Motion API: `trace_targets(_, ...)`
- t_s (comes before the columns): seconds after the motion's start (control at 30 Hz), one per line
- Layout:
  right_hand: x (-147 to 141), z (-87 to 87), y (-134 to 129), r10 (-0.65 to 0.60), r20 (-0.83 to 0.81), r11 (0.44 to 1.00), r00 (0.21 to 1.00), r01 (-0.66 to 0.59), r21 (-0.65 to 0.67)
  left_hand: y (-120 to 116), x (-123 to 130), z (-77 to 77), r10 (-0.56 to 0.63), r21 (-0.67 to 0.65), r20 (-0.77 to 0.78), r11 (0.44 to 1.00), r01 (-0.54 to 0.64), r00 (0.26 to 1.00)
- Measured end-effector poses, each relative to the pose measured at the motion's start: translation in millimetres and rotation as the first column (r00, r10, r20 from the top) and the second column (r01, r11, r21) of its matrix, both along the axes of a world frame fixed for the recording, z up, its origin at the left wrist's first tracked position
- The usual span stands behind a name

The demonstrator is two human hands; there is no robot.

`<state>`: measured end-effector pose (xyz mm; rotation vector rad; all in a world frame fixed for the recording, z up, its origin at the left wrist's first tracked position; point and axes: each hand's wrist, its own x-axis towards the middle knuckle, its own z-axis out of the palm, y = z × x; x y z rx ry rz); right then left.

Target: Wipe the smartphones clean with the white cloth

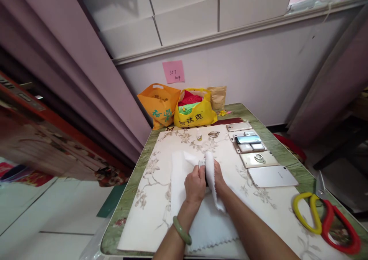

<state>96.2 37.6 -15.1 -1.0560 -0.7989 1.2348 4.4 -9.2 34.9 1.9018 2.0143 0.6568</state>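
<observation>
In the middle of the table, my left hand (pixel 195 184) is closed around a phone (pixel 202 163) held on edge. Only its pale top and a strip of dark face show; my fingers and the cloth hide the rest. A white cloth (pixel 210 171) with a zigzag edge is folded up against the phone's right side. Behind that fold, my right hand (pixel 219 176) grips the cloth and presses it to the phone, its fingertips hidden. The rest of the cloth spreads flat beneath both hands. A green bangle (pixel 181 231) circles my left wrist.
Several phones (pixel 272 176) lie along the right side, some stacked. Large scissors (pixel 321 214) with yellow and red handles rest at the right edge. Behind are a small bottle (pixel 199 135), a coiled cord (pixel 213 134), an orange bag (pixel 159 102) and a yellow bag (pixel 195 118).
</observation>
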Motion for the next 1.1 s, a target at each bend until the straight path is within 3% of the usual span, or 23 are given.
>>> trace_targets(0.3,-2,-6.4,2,-0.024,0.075,0.998,0.997,0.02,0.054,56,17,21.9,0.145,0.123,0.157,0.979,-0.165,0.977)
trace_targets(0.43,-1,-9.4,6,-0.07,0.084,0.997,0.994,0.066,0.051,73,24,12.0,0.204,0.14,0.305,0.957,-0.255,0.93)
trace_targets(0.6,-3,-11.1,5,-0.094,0.129,0.995,0.987,0.089,0.049,83,26,-6.8,0.282,0.127,0.555,0.901,-0.415,0.783)
trace_targets(0.77,-5,-5.0,-1,-0.073,0.158,0.996,0.985,0.063,0.065,76,24,-11.2,0.31,0.13,0.607,0.87,-0.476,0.732)
trace_targets(0.83,-5,-1.3,-2,-0.061,0.152,0.997,0.986,0.052,0.062,67,19,-11.8,0.271,0.145,0.625,0.881,-0.45,0.732)
trace_targets(0.93,-2,3.6,-2,-0.067,0.123,0.997,0.99,0.063,0.032,52,3,-13.6,0.167,0.096,0.7,0.941,-0.324,0.694)
trace_targets(1.03,3,6.8,-1,-0.063,0.058,0.998,0.996,0.064,-0.017,38,-20,-11.0,0.097,-0.039,0.792,0.993,-0.108,0.603)
trace_targets(1.1,5,8.4,-2,-0.034,0.014,0.999,0.999,0.034,-0.036,32,-38,-3.5,0.039,-0.108,0.797,0.991,0.078,0.602)
